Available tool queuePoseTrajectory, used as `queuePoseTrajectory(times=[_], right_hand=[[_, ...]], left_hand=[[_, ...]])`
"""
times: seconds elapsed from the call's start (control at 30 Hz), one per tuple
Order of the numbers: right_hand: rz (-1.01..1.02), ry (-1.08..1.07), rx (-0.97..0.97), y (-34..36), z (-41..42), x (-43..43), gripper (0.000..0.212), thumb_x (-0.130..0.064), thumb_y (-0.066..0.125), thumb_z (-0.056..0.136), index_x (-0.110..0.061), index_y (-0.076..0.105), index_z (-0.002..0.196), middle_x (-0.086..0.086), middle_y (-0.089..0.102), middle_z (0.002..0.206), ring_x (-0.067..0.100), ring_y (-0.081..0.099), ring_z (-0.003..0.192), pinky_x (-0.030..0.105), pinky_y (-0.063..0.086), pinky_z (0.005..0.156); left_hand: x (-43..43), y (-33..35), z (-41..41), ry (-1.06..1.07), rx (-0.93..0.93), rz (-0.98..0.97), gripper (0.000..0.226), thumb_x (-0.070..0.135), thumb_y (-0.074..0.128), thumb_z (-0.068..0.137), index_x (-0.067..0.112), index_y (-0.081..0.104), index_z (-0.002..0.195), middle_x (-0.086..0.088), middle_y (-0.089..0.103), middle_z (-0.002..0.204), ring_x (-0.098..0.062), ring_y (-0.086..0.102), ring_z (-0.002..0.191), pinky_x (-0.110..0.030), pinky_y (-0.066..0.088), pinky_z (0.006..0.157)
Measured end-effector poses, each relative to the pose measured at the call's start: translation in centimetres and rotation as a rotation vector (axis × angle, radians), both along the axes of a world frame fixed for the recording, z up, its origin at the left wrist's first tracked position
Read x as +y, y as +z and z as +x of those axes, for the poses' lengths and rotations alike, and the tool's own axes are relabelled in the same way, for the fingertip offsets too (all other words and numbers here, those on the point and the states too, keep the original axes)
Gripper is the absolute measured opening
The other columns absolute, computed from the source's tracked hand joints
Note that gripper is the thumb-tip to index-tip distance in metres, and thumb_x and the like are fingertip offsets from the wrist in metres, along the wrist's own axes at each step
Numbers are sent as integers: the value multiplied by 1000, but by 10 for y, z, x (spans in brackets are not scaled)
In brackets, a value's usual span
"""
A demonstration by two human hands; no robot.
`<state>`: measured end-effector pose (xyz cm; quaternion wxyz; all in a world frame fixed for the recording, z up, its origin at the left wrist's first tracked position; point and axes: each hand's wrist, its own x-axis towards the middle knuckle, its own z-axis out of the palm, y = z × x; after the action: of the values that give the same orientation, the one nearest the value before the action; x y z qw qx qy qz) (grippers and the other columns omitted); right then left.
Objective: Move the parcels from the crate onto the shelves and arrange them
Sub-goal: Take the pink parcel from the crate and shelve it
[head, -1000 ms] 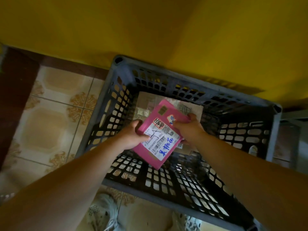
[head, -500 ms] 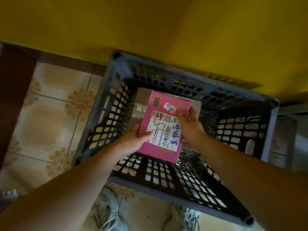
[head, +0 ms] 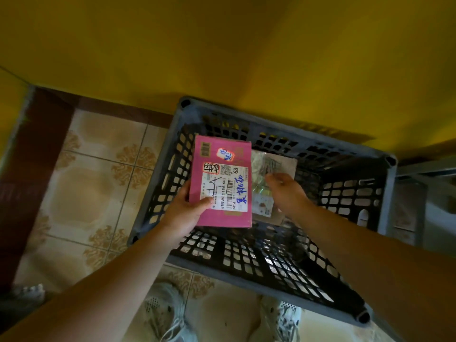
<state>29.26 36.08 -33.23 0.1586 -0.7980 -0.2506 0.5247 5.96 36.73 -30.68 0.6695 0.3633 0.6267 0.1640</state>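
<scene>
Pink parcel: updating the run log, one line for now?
left hand: holds pink parcel | right hand: open, over brown parcel | brown parcel: in crate

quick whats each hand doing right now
Left hand: grips the pink parcel.
Right hand: open, holds nothing, over the flat parcel in the crate.

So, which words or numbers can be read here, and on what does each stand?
"855WBD15A 002": white label on the pink parcel.
"M14": same label.
"68": same label.
Not readable: blue handwriting, red stamp.
Blurred: print on the second parcel, in the crate.
</scene>
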Motion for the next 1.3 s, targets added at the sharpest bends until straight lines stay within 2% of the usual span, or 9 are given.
queuePoseTrajectory(times=[0.13, 0.27, 0.4, 0.5, 0.63, 0.87, 1.1, 1.23, 1.3], right_hand=[[-41, -13, -32, -24, 3, -5, 56, -55, 50, 95, -25, 46, 142, -1, 54, 106, 4, 53, 61, 14, 36, 36], [-85, 24, 11, -31, -1, -17, 61, -58, 49, 94, -24, 43, 145, -11, 54, 91, 6, 52, 71, 20, 39, 57], [-63, 71, 72, -15, -9, -20, 62, -60, 46, 94, -28, 38, 147, 8, 54, 138, 25, 57, 108, 39, 50, 92], [-31, 68, 120, 8, -12, -16, 63, -60, 45, 95, -24, 40, 146, 6, 54, 141, 28, 55, 122, 48, 46, 103], [15, 46, 117, 53, -9, -12, 59, -55, 46, 97, -21, 45, 145, 7, 53, 142, 28, 54, 124, 45, 45, 104], [152, 53, 161, 210, -11, -23, 61, -53, 51, 95, -18, 46, 144, 2, 53, 143, 21, 51, 129, 46, 40, 108], [351, 38, 235, 409, -31, -70, 43, -46, 61, 93, -31, 50, 132, -14, 67, 114, -1, 67, 92, 22, 53, 82], [471, 63, 147, 501, -44, -113, 65, -52, 64, 88, -28, 40, 144, -16, 62, 118, 0, 65, 98, 22, 56, 83], [523, 66, 87, 543, -52, -140, 78, -57, 64, 85, -25, 33, 150, -7, 58, 130, 6, 62, 110, 29, 54, 91]], left_hand=[[0, -17, -4, -17, 56, 34, 49, 12, 68, 86, 29, 50, 128, 15, 72, 99, 2, 68, 87, -11, 51, 59], [-6, -28, -1, -29, 13, 48, 39, 0, 61, 89, 30, 52, 114, 23, 72, 90, 7, 67, 84, -8, 50, 60], [-12, -18, 2, -51, 46, -35, 32, 21, 66, 89, 46, 53, 104, 27, 70, 89, 5, 68, 80, -12, 52, 56], [-9, 0, 5, -48, 81, -106, 29, 35, 69, 86, 53, 54, 102, 19, 72, 96, -5, 69, 86, -23, 54, 58], [-2, 38, 11, -29, 85, -85, 34, 39, 68, 86, 50, 50, 112, 12, 68, 108, -14, 64, 97, -31, 52, 63], [4, 183, 15, 92, 70, 47, 32, 28, 67, 89, 45, 54, 113, 16, 73, 95, -11, 72, 83, -31, 57, 57], [-24, 367, 8, 144, -14, 262, 38, 23, 69, 88, 41, 54, 116, 11, 67, 111, -12, 69, 91, -37, 58, 71], [-44, 454, -6, 69, -33, 415, 55, 21, 70, 87, 28, 44, 136, 17, 62, 99, 5, 67, 69, -15, 52, 51], [-58, 496, -14, -12, -52, 482, 62, 28, 70, 87, 27, 39, 140, 18, 62, 97, 4, 67, 69, -16, 52, 51]])
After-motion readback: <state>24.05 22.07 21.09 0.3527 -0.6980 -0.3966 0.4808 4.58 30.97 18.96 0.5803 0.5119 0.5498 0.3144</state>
